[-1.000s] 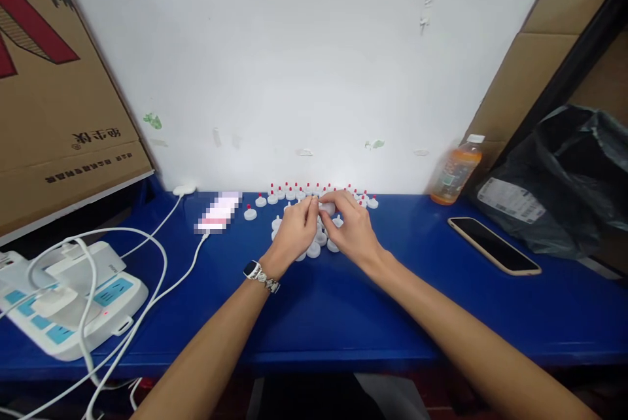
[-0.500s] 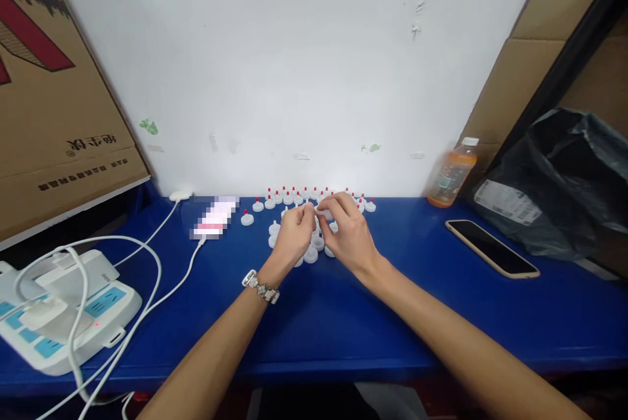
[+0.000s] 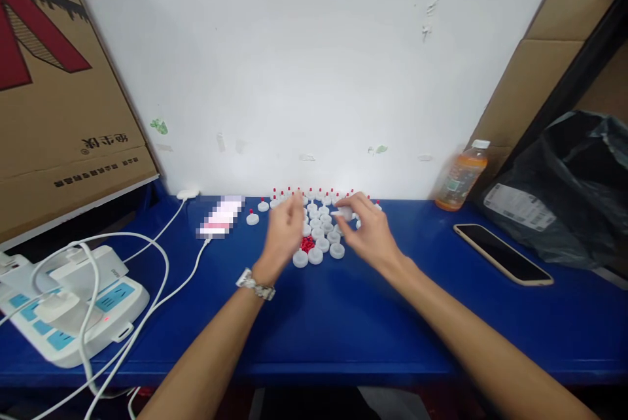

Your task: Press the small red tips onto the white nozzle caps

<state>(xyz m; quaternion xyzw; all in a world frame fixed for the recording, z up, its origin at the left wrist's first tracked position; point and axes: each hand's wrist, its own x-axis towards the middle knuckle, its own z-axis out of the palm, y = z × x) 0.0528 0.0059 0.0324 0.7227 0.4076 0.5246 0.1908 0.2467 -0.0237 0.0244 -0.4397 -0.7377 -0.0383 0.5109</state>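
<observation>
In my right hand [image 3: 367, 227], between thumb and fingers, is a white nozzle cap [image 3: 345, 213], its narrow spout pointing left. My left hand [image 3: 284, 230] hovers just left of the group, apart from the right; its fingers are smeared by motion, and whether they hold anything I cannot make out. Between the hands stand several white nozzle caps without red tips [image 3: 315, 256]. A small heap of loose red tips [image 3: 307, 244] lies among them. Behind, along the wall, are rows of white caps topped with red tips [image 3: 263, 205], partly hidden by my hands.
On the blue table [image 3: 392, 322], a power strip [image 3: 73, 322] with looping white cables lies left, near a blurred-out phone [image 3: 222, 216]. At right are a dark phone [image 3: 503, 254], an orange drink bottle [image 3: 462, 176] and a black plastic bag [image 3: 564, 191]. A cardboard box [image 3: 63, 112] leans left.
My hands were together over the caps and have moved apart, left hand leftward, right hand rightward with a white nozzle cap. The heap of red tips has come into view. The view has shifted slightly.
</observation>
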